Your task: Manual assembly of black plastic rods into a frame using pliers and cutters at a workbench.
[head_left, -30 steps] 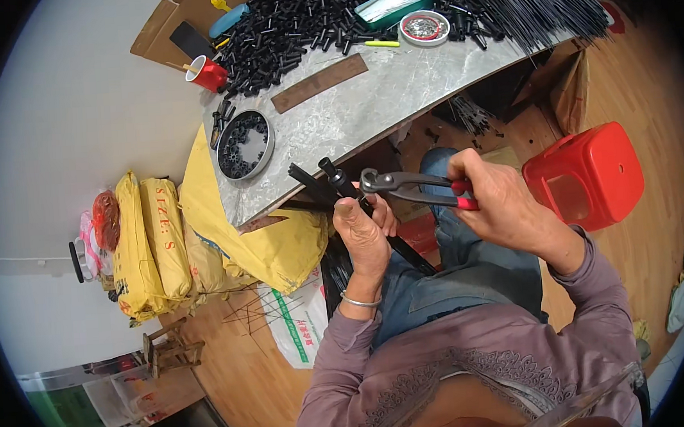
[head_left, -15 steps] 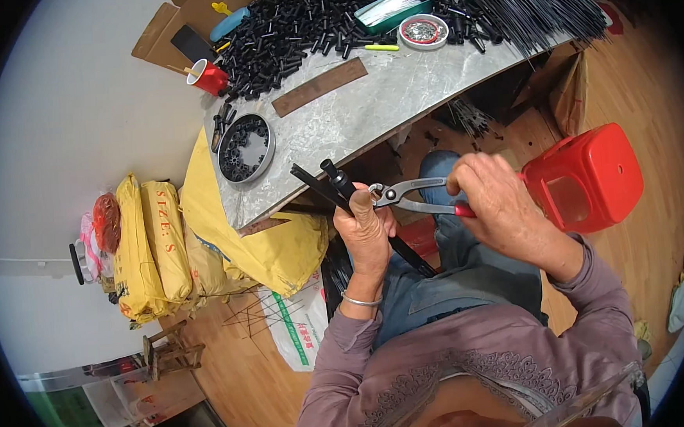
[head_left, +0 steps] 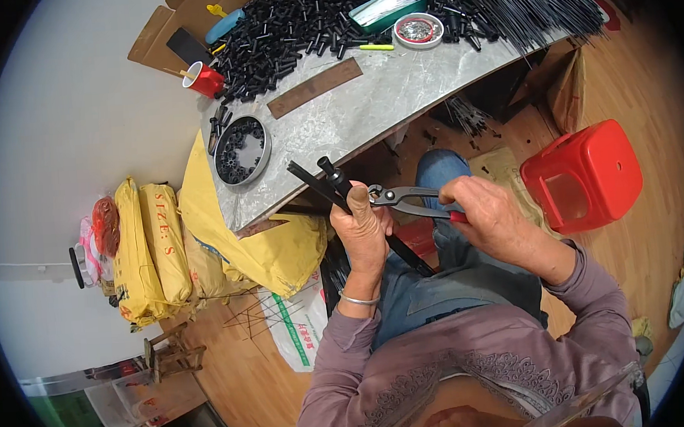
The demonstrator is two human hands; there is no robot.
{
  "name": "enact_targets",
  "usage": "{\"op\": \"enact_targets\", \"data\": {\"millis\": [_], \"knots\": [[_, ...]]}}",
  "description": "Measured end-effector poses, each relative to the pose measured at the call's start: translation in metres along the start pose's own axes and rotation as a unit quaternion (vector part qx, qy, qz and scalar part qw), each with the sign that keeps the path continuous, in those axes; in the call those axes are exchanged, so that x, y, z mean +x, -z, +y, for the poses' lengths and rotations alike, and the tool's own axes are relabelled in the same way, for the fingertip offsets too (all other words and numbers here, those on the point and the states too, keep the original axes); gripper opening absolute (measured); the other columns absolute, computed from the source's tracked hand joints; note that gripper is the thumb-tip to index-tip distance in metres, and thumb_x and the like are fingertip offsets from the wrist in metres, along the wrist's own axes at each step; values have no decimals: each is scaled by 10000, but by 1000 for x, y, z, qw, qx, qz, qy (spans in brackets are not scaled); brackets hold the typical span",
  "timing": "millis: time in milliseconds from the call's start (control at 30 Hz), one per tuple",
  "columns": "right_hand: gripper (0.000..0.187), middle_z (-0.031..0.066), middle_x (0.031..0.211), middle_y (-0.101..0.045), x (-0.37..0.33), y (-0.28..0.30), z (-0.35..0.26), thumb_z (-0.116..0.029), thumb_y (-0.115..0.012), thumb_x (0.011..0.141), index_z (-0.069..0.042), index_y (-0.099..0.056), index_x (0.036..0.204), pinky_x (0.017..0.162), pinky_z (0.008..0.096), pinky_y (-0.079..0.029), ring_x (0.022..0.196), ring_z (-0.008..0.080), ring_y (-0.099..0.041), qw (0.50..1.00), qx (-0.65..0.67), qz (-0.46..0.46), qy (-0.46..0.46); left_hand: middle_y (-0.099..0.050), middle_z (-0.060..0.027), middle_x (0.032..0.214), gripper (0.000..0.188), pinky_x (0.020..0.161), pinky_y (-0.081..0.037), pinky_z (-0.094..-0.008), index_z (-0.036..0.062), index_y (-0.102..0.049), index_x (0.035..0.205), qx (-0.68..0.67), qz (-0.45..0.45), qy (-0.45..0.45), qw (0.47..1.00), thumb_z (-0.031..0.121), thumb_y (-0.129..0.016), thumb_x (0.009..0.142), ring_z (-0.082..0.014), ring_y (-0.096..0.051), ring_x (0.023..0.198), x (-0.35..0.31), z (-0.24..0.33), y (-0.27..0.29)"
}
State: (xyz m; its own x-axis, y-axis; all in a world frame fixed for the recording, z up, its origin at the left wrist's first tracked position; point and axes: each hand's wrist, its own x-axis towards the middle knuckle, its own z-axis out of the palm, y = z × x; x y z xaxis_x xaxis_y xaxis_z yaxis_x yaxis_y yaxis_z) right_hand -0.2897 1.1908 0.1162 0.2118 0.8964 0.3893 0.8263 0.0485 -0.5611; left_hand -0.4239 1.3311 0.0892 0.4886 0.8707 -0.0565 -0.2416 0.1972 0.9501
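My left hand (head_left: 360, 232) is closed round several thin black rods (head_left: 313, 182) and a black tubular fitting (head_left: 335, 175), whose stepped end sticks up past my thumb. The lower length of the black bundle (head_left: 410, 256) slants down toward my lap. With my right hand (head_left: 487, 212) I grip a pair of pincers (head_left: 412, 201) by the handles, one showing a red sleeve. Their rounded jaws lie right beside my left fingers and the fitting. Exactly what the jaws bite on is hidden by my fingers.
A grey table (head_left: 321, 129) ahead bears a heap of black fittings (head_left: 292, 40), a round tin (head_left: 243, 151), a rusty metal bar (head_left: 315, 87) and long black rods (head_left: 533, 6). A red stool (head_left: 582, 175) stands at right, yellow sacks (head_left: 144, 249) at left.
My right hand and the pincer handles have come slightly nearer to me and lower, uncovering a brown sheet by the stool. My left hand keeps its hold nearly unmoved.
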Motion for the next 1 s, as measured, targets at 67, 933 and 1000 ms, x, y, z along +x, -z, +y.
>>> {"op": "enact_targets", "data": {"millis": [67,933,1000], "knots": [[364,115,867,-566,0,1,2,0,-696,667,-47,-510,976,641,369,-472,797,321,-586,1000,16,2,-2,-351,22,531,515,330,-281,-227,93,-446,870,-1,-10,2,1000,588,-580,831,-70,-325,367,1,1,0],[168,103,677,-622,-6,22,29,-153,-576,915,0,-520,952,468,270,-491,495,150,-588,638,584,-368,-342,-506,-53,595,658,375,-371,-234,-2,-533,889,28,-95,-60,993,650,-450,868,-112,-470,414,2,7,7],[233,79,651,-605,-4,25,38,-228,-616,889,-13,-528,885,432,250,-474,486,120,-582,626,551,-479,-273,-510,-27,567,616,408,-364,-209,-6,-553,849,42,-71,-43,996,602,-468,895,-78,-469,436,0,8,7]]}}
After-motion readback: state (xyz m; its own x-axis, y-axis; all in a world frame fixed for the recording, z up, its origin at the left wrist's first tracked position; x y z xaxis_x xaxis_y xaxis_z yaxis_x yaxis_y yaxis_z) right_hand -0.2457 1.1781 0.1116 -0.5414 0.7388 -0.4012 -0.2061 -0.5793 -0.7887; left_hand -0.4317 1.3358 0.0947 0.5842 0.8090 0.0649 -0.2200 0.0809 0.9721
